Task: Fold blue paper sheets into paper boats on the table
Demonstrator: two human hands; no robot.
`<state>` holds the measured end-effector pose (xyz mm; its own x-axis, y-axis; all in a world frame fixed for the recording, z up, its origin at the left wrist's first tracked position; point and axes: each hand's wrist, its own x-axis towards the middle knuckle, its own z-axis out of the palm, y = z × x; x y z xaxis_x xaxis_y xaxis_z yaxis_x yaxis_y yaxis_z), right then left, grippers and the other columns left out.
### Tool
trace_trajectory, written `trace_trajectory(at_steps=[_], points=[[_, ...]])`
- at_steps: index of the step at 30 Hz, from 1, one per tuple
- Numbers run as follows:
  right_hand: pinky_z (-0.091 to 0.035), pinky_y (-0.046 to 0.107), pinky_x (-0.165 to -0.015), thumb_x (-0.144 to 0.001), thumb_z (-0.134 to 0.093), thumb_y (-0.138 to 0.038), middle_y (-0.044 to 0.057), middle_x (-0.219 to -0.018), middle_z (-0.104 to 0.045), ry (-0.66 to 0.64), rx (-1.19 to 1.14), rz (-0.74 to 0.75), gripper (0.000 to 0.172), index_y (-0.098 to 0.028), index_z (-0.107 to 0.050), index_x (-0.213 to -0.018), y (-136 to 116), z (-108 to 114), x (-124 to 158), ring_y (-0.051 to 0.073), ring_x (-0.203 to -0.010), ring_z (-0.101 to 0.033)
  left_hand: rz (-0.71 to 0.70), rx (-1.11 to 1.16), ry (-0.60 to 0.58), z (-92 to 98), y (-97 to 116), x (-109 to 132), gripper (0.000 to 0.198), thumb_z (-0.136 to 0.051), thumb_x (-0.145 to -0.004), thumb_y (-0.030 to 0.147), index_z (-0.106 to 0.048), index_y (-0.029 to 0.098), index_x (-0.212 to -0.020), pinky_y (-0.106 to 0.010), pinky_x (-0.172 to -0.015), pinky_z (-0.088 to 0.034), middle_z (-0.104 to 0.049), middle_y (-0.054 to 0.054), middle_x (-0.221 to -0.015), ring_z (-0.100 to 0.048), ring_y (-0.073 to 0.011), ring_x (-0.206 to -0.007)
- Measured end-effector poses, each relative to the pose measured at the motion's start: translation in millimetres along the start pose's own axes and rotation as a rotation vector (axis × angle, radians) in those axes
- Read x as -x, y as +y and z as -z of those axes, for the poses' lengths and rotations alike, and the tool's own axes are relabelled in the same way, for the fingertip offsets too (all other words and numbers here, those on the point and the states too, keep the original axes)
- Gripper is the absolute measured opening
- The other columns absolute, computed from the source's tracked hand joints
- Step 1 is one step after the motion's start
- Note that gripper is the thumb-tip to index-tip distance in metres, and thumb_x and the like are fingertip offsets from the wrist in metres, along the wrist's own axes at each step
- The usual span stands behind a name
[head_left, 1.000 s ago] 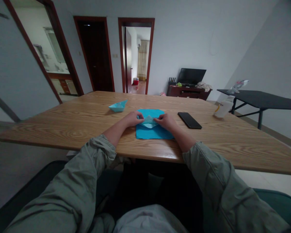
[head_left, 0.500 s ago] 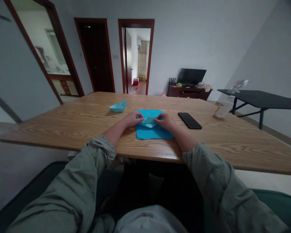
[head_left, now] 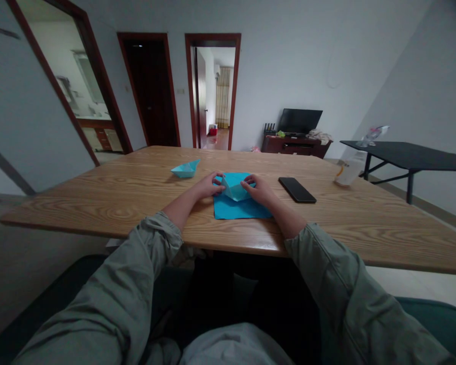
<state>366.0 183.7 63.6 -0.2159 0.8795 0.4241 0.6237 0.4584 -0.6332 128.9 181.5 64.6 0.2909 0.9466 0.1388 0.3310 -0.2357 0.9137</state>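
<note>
Between my hands a folded piece of light-blue origami paper [head_left: 234, 185] stands up in a pointed, boat-like shape. My left hand [head_left: 210, 186] holds its left side between the fingers, and my right hand [head_left: 256, 189] pinches its right side. Both hands rest just above a flat blue paper sheet [head_left: 241, 209] lying on the wooden table [head_left: 99, 213]. A finished light-blue paper boat [head_left: 185, 169] sits farther left, apart from my hands.
A black smartphone [head_left: 297, 190] lies to the right of the sheet. A white plastic bottle [head_left: 349, 170] lies near the table's right edge. A dark side table [head_left: 406, 157] stands beyond it, and my olive sleeves enter from below.
The folded paper has risen from a flat shape into a raised, opened boat-like form between my fingers. My hands have drawn slightly upward with it.
</note>
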Motion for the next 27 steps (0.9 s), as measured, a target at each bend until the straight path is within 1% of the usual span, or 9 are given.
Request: trace_trajectory(at_steps=[3,7,10,14,18,21,23,25,27], points=[[-0.046,0.028,-0.074,-0.088,-0.056,-0.044,0.008,-0.099,-0.068,0.005,-0.014,0.009,0.032,-0.018,-0.061,-0.106,-1.4,-0.2,0.1,0.016,-0.081,-0.062,0.021,0.06,0.011,-2.1,2.4,-0.2,0.039,-0.068,-0.076,0.024,-0.05,0.019,-0.11,-0.025,-0.061,-0.051,-0.059,-0.005,-0.101,-0.06,-0.0097,-0.067],[-0.045,0.029,-0.074,-0.089,-0.054,-0.043,0.008,-0.091,-0.069,0.009,0.043,0.021,0.029,-0.016,-0.064,-0.092,-1.9,0.9,-0.1,0.018,-0.082,-0.061,-0.005,0.152,-0.05,-3.6,5.9,4.1,0.047,-0.074,-0.072,0.03,-0.053,0.021,-0.114,-0.025,-0.063,-0.052,-0.056,-0.006,-0.103,-0.06,-0.0114,-0.075],[-0.045,0.03,-0.073,-0.089,-0.053,-0.045,0.007,-0.086,-0.068,0.019,0.067,0.016,0.031,-0.016,-0.065,-0.086,0.1,0.9,-1.2,0.018,-0.078,-0.061,-0.015,0.161,-0.073,-5.6,9.7,7.8,0.051,-0.078,-0.068,0.034,-0.056,0.021,-0.112,-0.023,-0.062,-0.051,-0.055,-0.003,-0.098,-0.057,-0.0112,-0.076],[-0.048,0.034,-0.077,-0.088,-0.053,-0.043,0.008,-0.095,-0.068,0.15,0.009,0.075,0.029,-0.017,-0.063,-0.097,0.4,0.0,-1.0,0.02,-0.085,-0.062,0.002,0.226,-0.034,-6.9,14.8,8.3,0.045,-0.08,-0.066,0.037,-0.055,0.018,-0.099,-0.023,-0.06,-0.05,-0.054,0.0,-0.085,-0.056,-0.0093,-0.067],[-0.049,0.042,-0.086,-0.088,-0.054,-0.045,0.011,-0.115,-0.062,0.255,0.023,0.261,0.041,-0.02,-0.055,-0.12,-14.1,2.2,8.4,0.025,-0.098,-0.061,0.049,0.348,0.022,-2.8,18.1,6.4,0.039,-0.076,-0.071,0.038,-0.051,0.02,-0.096,-0.026,-0.058,-0.051,-0.059,0.0,-0.08,-0.06,-0.011,-0.06],[-0.041,0.048,-0.101,-0.086,-0.057,-0.045,0.015,-0.132,-0.052,0.252,0.144,0.451,0.051,-0.021,-0.049,-0.131,-28.9,5.5,17.3,0.03,-0.12,-0.05,0.104,0.45,0.054,0.8,19.6,6.6,0.039,-0.075,-0.072,0.039,-0.05,0.021,-0.096,-0.025,-0.056,-0.051,-0.063,-0.001,-0.082,-0.062,-0.0121,-0.06],[-0.037,0.051,-0.106,-0.084,-0.06,-0.045,0.015,-0.14,-0.045,0.246,0.208,0.52,0.058,-0.021,-0.047,-0.135,-34.7,7.0,20.6,0.031,-0.128,-0.043,0.12,0.495,0.076,1.9,20.8,7.2,0.038,-0.075,-0.072,0.038,-0.05,0.021,-0.096,-0.024,-0.056,-0.051,-0.064,-0.001,-0.082,-0.062,-0.012,-0.06],[-0.036,0.051,-0.108,-0.084,-0.061,-0.045,0.015,-0.141,-0.046,0.211,0.237,0.566,0.06,-0.02,-0.046,-0.136,-36.1,7.1,21.3,0.031,-0.132,-0.04,0.125,0.519,0.102,1.8,22.5,7.6,0.036,-0.074,-0.073,0.038,-0.051,0.021,-0.095,-0.023,-0.055,-0.05,-0.064,0.0,-0.081,-0.062,-0.0115,-0.06],[-0.035,0.05,-0.109,-0.083,-0.062,-0.044,0.013,-0.135,-0.053,0.164,0.243,0.594,0.055,-0.02,-0.051,-0.132,-33.8,5.7,19.7,0.03,-0.133,-0.039,0.128,0.536,0.119,1.0,24.7,7.8,0.034,-0.073,-0.074,0.038,-0.052,0.021,-0.094,-0.022,-0.053,-0.049,-0.064,0.0,-0.078,-0.061,-0.0109,-0.058]])
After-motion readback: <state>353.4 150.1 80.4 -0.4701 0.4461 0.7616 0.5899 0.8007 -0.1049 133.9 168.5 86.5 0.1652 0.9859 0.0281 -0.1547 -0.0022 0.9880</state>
